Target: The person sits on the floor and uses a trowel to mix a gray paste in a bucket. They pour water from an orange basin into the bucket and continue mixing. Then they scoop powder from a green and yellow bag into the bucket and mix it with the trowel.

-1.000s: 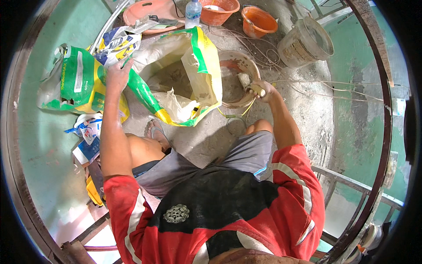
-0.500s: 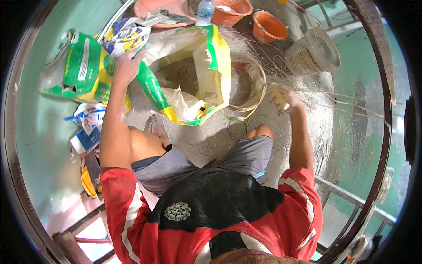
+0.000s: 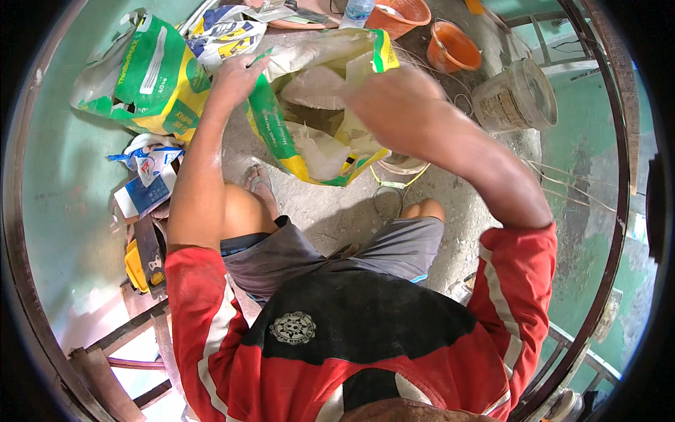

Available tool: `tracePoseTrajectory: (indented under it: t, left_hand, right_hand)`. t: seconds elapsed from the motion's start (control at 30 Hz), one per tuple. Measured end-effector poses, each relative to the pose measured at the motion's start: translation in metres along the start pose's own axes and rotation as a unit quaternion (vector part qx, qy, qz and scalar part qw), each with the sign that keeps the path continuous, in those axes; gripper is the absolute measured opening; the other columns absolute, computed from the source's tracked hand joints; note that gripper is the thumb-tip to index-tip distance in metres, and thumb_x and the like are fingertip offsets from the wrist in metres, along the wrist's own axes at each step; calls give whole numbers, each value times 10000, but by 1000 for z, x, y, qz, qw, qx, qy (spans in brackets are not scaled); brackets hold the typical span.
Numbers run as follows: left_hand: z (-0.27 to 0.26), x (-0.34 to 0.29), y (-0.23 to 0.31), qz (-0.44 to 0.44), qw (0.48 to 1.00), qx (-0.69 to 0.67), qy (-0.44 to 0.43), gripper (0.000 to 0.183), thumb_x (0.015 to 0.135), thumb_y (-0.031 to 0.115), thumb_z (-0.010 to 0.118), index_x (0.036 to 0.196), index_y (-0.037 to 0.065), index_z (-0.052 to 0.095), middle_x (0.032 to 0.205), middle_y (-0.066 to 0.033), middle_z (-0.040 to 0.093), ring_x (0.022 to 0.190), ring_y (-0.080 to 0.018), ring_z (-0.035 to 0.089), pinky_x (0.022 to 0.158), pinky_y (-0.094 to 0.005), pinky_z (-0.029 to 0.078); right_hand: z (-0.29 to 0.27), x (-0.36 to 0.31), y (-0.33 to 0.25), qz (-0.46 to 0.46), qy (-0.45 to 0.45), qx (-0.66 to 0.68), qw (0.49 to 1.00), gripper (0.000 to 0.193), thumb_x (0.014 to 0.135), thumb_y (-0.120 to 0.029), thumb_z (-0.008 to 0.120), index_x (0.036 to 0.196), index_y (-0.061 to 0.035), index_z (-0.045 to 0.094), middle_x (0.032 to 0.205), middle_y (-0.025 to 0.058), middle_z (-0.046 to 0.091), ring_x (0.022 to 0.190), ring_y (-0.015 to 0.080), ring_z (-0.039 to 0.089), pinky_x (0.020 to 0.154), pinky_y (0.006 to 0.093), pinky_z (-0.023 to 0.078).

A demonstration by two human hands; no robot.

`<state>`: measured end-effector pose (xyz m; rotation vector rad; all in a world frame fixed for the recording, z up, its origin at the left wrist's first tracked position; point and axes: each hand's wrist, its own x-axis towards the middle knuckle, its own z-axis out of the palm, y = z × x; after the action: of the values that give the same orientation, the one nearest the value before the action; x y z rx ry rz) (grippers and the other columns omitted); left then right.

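Observation:
An opened green, yellow and white paper sack (image 3: 271,141) stands before me, grey powder at its bottom. My left hand (image 3: 235,79) is closed on its left rim. Over the sack's right side reaches my right hand (image 3: 387,98), smeared by motion and closed round a trowel (image 3: 313,88). Only the trowel's pale, dusty blade shows, inside the sack's mouth; its handle is hidden by the hand. Beyond the sack's lower right corner, part of a dusty bucket (image 3: 406,166) shows, the rest covered by my right arm.
A second green and yellow sack (image 3: 151,77) leans at the left wall. Two orange basins (image 3: 450,48), a water bottle (image 3: 357,13) and a dirty clear bucket (image 3: 510,98) stand at the back. Boxes and wrappers (image 3: 146,184) lie left of my leg. Cables (image 3: 576,183) cross the right.
My right hand has swung left from beside the bucket to over the sack, bringing the trowel blade into its mouth. My left hand keeps its hold on the rim; the view has shifted slightly.

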<state>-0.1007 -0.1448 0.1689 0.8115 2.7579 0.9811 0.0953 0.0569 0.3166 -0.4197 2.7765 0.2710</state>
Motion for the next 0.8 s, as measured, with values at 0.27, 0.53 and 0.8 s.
tracePoseTrajectory:
  t: [0.27,0.53,0.8]
  left_hand:
    - [10,5,1,13,1000,-17,-11,507,902,456,580,929,-46,646,902,-288,639,867,-431,621,787,-440,480]
    - [-6,-2,1,-1,998,-6,-57,444,910,417,570,859,-18,645,791,-253,640,787,-431,626,731,-464,482]
    - [0,0,-1,29,998,-24,-43,425,917,399,569,802,-6,632,717,-235,592,676,-394,584,655,-444,455]
  right_hand:
    - [155,168,-21,75,-157,-3,985,318,796,-202,698,1105,-132,728,1120,113,700,1004,299,684,781,440,561]
    - [247,185,-6,155,-122,166,966,293,819,-196,637,1078,-60,649,1028,203,683,954,359,672,774,515,536]
    - [287,179,-16,113,-33,281,953,271,811,-224,561,948,-10,654,867,257,672,787,389,675,708,507,534]
